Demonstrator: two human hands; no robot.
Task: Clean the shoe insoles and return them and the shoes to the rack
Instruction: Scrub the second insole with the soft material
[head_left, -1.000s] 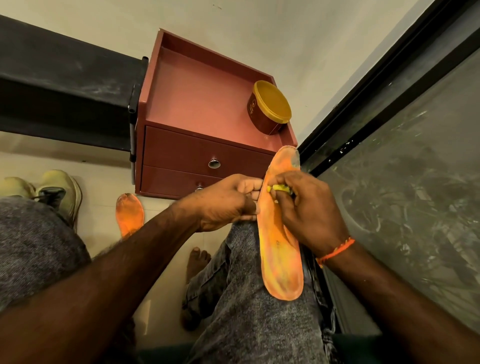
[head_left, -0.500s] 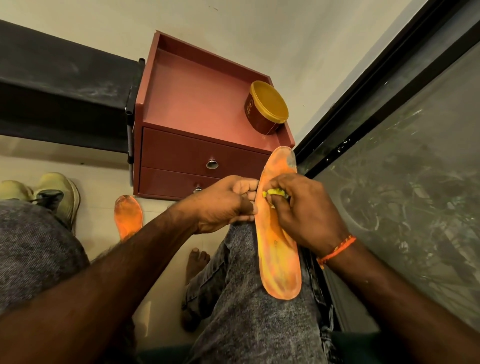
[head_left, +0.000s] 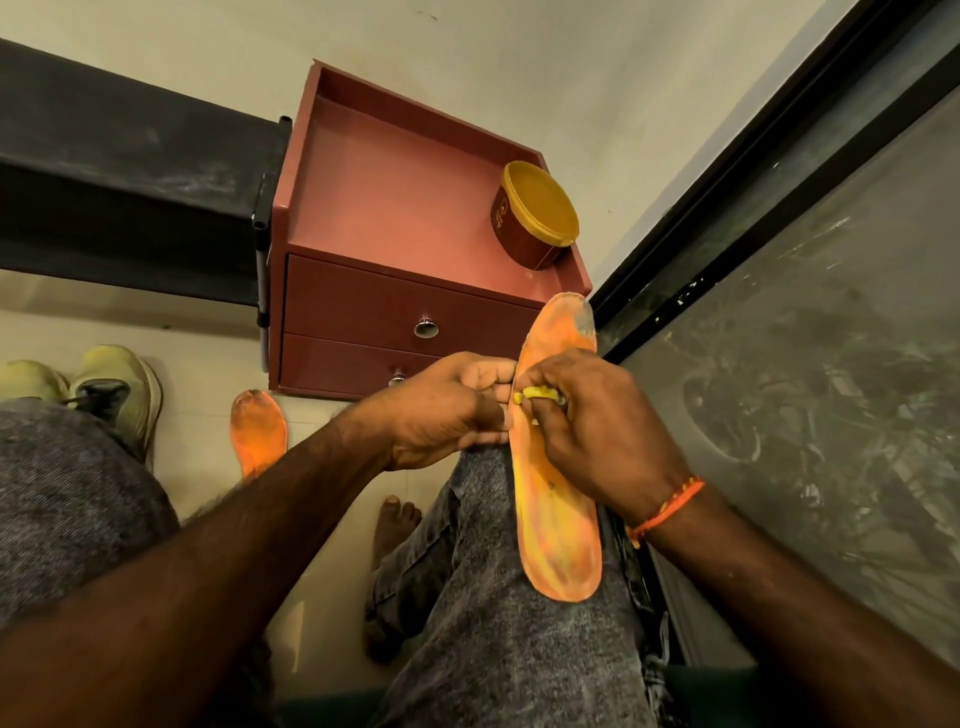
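Note:
An orange insole (head_left: 558, 519) lies lengthwise on my right thigh, toe end pointing away from me. My left hand (head_left: 447, 410) grips its left edge near the middle. My right hand (head_left: 592, 431) pinches a small yellow cleaning piece (head_left: 535, 393) and presses it onto the insole's upper part. A second orange insole (head_left: 258, 431) lies on the floor to the left. Two pale yellow-green shoes (head_left: 117, 395) stand on the floor at the far left, partly hidden by my left knee.
A red-brown two-drawer cabinet (head_left: 395, 322) stands ahead, with a brown tub with a yellow lid (head_left: 537, 213) on its top. A dark rack shelf (head_left: 124, 171) runs along the left wall. A dark-framed glass pane (head_left: 810, 338) fills the right side.
The right hand's yellow piece has shifted slightly along the insole's upper part. The left hand keeps its grip on the edge.

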